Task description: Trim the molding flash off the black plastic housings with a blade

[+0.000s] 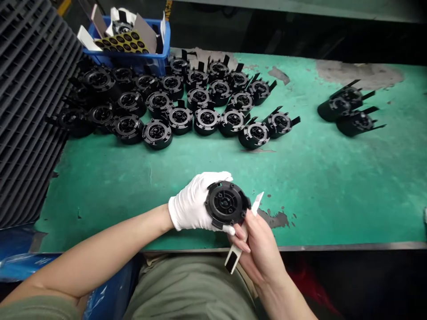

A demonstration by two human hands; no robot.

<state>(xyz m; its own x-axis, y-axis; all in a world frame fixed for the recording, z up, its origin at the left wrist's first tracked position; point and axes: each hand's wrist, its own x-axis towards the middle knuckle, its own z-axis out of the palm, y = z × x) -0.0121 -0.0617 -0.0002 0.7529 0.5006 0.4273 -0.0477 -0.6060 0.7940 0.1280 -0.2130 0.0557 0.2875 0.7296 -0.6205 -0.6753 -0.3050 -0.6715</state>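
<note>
My left hand (195,202), in a white glove, is wrapped around a round black plastic housing (227,203) and holds it over the near edge of the bench. Its ribbed face with small screw bosses points up at me. My bare right hand (258,244) is closed around a slim white tool (233,259) with a black patch at its lower end. The tool's pale flat tip (258,203) sticks out beyond the fingers. The right fingertips touch the housing's lower right rim. I cannot tell whether the tool touches the housing.
Several similar black housings (207,120) stand in rows at the back left of the green bench (333,186). A smaller group (355,122) lies at the right. Behind the rows is a blue bin (133,58) with stickers and cards. Grey ribbed trays (30,102) are stacked left.
</note>
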